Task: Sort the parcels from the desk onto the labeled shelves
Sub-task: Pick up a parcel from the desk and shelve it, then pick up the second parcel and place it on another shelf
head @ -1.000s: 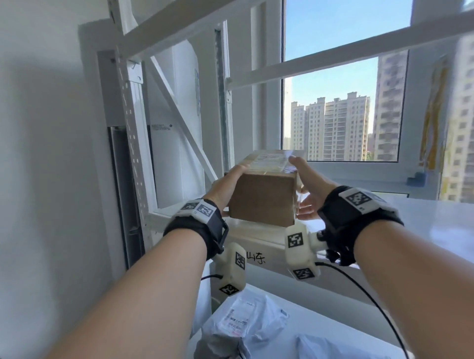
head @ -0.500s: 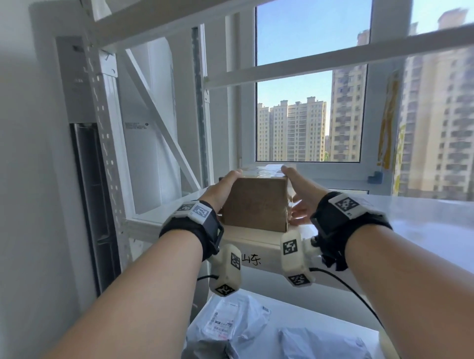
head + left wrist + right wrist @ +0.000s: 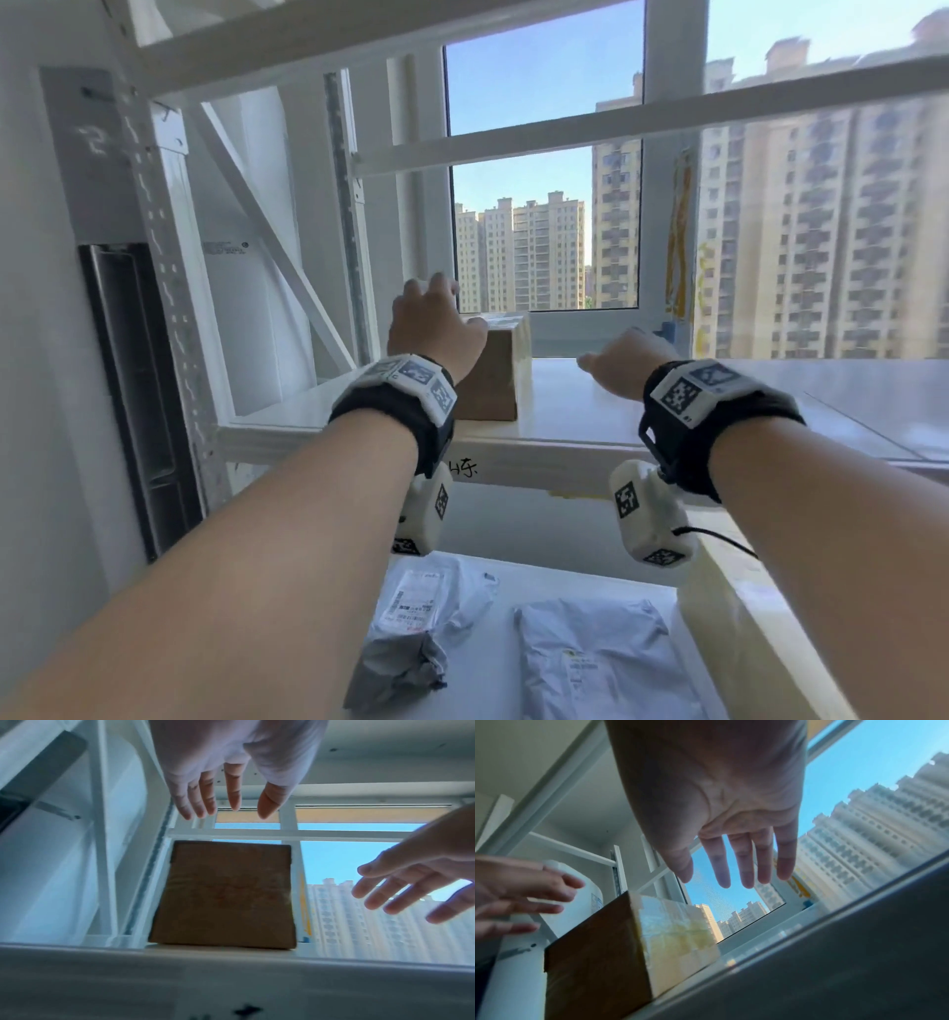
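A brown cardboard box (image 3: 494, 377) (image 3: 223, 896) (image 3: 598, 947) stands on the white shelf (image 3: 575, 411), near its front edge, with clear tape on its right side. My left hand (image 3: 434, 321) (image 3: 226, 801) hovers above the box with straight fingers, apart from it in the left wrist view. My right hand (image 3: 624, 354) (image 3: 734, 866) is open to the right of the box, above the shelf and holding nothing. A black handwritten label (image 3: 462, 466) marks the shelf's front beam.
Two grey plastic mailer parcels (image 3: 416, 627) (image 3: 601, 663) lie on the lower shelf. A white perforated upright (image 3: 169, 288) and a diagonal brace (image 3: 267, 231) stand at the left. A window with tower blocks outside is behind the shelf. A cross beam (image 3: 616, 128) runs overhead.
Both hands have let go of the box, which now rests on the shelf. The left hand rose above it; the right hand drew off to the right.
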`<action>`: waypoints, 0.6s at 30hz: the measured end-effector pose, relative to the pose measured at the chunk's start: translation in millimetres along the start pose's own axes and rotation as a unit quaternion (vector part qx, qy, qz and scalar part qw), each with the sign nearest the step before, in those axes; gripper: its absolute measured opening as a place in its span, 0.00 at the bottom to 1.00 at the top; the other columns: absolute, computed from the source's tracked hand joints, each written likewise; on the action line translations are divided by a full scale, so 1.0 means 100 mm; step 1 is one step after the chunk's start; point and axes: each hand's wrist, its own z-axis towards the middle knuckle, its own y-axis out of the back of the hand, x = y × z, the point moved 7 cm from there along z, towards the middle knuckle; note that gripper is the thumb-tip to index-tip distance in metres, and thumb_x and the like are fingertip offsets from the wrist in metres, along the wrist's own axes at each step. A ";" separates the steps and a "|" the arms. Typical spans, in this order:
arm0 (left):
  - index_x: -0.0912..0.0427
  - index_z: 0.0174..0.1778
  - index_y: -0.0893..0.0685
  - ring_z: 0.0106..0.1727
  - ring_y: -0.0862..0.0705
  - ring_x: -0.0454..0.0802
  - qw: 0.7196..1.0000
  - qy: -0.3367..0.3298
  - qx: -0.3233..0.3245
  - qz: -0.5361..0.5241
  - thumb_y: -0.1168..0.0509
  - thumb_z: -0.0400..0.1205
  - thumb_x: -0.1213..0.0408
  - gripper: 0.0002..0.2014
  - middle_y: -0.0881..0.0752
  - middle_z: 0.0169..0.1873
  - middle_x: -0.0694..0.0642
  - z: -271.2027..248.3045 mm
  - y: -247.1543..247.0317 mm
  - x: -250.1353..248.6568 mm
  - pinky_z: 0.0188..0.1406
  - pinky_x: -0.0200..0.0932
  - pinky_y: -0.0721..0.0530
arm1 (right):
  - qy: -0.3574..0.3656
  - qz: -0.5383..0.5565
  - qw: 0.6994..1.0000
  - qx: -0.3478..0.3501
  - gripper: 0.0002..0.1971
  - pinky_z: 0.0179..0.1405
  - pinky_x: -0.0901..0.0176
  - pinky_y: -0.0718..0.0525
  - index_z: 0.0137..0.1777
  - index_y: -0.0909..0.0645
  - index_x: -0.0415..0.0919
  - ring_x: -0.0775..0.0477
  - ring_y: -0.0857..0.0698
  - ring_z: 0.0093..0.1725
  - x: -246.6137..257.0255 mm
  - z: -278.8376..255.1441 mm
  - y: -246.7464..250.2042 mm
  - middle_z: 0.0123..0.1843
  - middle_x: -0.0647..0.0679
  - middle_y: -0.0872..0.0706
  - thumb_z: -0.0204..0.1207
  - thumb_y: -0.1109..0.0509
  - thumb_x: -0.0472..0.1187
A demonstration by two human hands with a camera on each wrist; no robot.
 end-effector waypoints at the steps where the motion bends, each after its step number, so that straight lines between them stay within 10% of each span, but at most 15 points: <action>1: 0.55 0.71 0.25 0.70 0.24 0.58 1.000 -0.021 0.008 -0.004 0.35 0.80 0.58 0.22 0.25 0.68 0.58 -0.06 -0.04 -0.13 0.66 0.51 0.24 | 0.003 -0.026 0.999 -0.018 0.13 0.50 0.51 0.24 0.50 0.22 0.38 0.41 0.23 0.47 -0.08 -0.07 0.08 0.50 0.38 0.19 0.85 0.37 0.49; 9: 0.54 0.76 0.26 0.74 0.29 0.60 0.976 -0.133 0.175 -0.005 0.41 0.82 0.61 0.23 0.28 0.73 0.59 -0.82 -0.77 -1.02 0.72 0.54 0.26 | -0.031 -0.156 0.983 -0.095 0.20 0.28 0.56 0.32 0.29 0.32 0.42 0.47 0.27 0.30 -0.83 -0.76 0.61 0.31 0.46 0.25 0.82 0.37 0.47; 14: 0.50 0.78 0.28 0.77 0.31 0.59 0.952 -0.182 0.248 0.012 0.44 0.84 0.63 0.24 0.28 0.76 0.58 -1.33 -1.20 -1.54 0.72 0.57 0.29 | -0.077 -0.180 0.977 -0.087 0.18 0.54 0.50 0.18 0.61 0.13 0.37 0.39 0.13 0.59 -1.35 -1.21 0.84 0.59 0.41 0.10 0.83 0.36 0.49; 18: 0.50 0.77 0.28 0.75 0.29 0.59 0.940 -0.205 0.271 0.006 0.45 0.84 0.63 0.23 0.27 0.74 0.58 -1.65 -1.42 -1.95 0.71 0.57 0.29 | -0.113 -0.174 0.974 -0.095 0.17 0.48 0.53 0.21 0.60 0.13 0.38 0.39 0.14 0.57 -1.81 -1.47 1.07 0.57 0.42 0.10 0.84 0.38 0.48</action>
